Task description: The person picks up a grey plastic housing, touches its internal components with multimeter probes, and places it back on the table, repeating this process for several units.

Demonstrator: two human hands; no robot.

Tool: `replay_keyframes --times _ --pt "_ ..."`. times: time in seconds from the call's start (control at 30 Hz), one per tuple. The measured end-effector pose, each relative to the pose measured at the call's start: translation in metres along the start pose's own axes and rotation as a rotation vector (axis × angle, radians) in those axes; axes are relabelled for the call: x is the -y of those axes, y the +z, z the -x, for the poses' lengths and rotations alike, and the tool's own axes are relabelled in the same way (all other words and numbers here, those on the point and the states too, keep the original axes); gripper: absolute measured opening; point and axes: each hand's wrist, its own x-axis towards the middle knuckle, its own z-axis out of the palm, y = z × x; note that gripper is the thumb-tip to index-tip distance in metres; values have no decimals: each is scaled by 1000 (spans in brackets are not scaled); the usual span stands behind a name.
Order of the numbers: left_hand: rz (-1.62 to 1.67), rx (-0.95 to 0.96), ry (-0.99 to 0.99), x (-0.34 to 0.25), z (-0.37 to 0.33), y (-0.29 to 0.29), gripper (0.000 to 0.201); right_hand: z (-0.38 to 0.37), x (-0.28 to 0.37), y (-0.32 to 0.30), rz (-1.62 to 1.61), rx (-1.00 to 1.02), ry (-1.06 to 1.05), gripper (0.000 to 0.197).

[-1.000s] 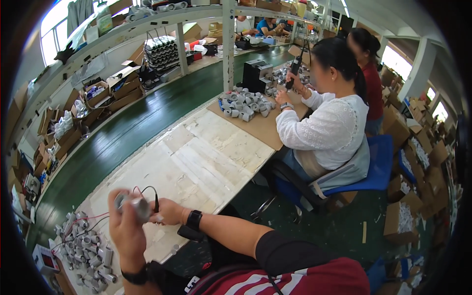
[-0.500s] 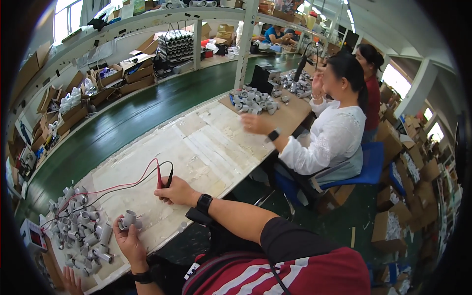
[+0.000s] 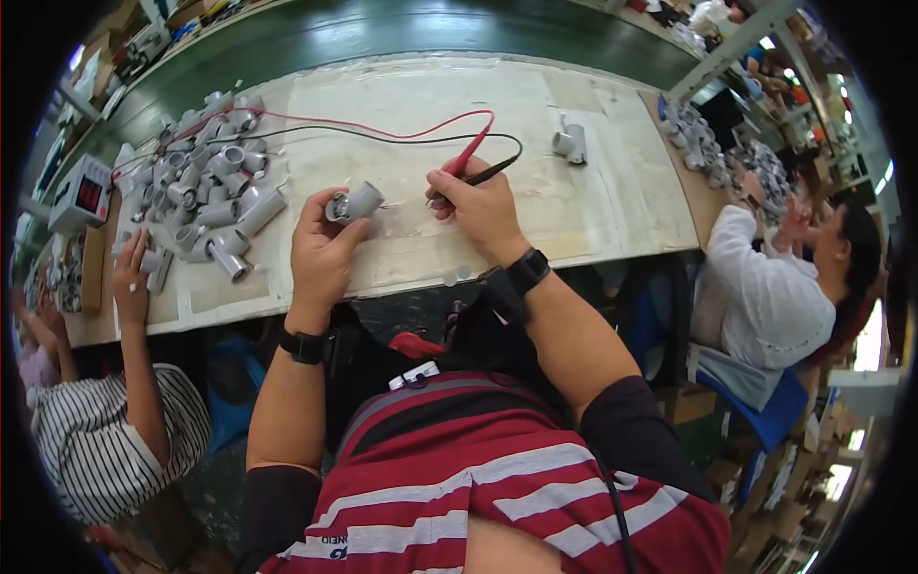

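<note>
My left hand [image 3: 327, 253] is closed around a grey T-shaped plastic fitting [image 3: 361, 203], whose round end faces up and to the right. Thin wires stick out of the fitting toward my other hand. Pinched together in my right hand [image 3: 481, 215] are a red test probe [image 3: 470, 151] and a black test probe [image 3: 492, 171]. Their tips point left, a short gap away from the thin wires. A red lead and a black lead run from the probes across the table to a white meter [image 3: 82, 195] with a red lit display.
A pile of similar grey fittings [image 3: 206, 170] covers the table's left part. One lone fitting [image 3: 572, 143] lies on the white tabletop [image 3: 382, 91] at right. A co-worker in stripes [image 3: 115, 435] reaches into the pile's near side; another in white [image 3: 765, 287] sits at right beside more fittings.
My view has swung from the right toward straight down at the table. The fitting and probes stay in my hands. A lone fitting now shows on the tabletop at right.
</note>
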Motion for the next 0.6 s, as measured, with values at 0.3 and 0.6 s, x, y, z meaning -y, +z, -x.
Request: replay_keyframes --times 0.3,0.6 --pt "30 0 34 1 6 7 41 2 -7 32 8 -19 -60 15" --pt "39 1 29 4 5 6 42 -2 -10 38 87 -30 -73 16"
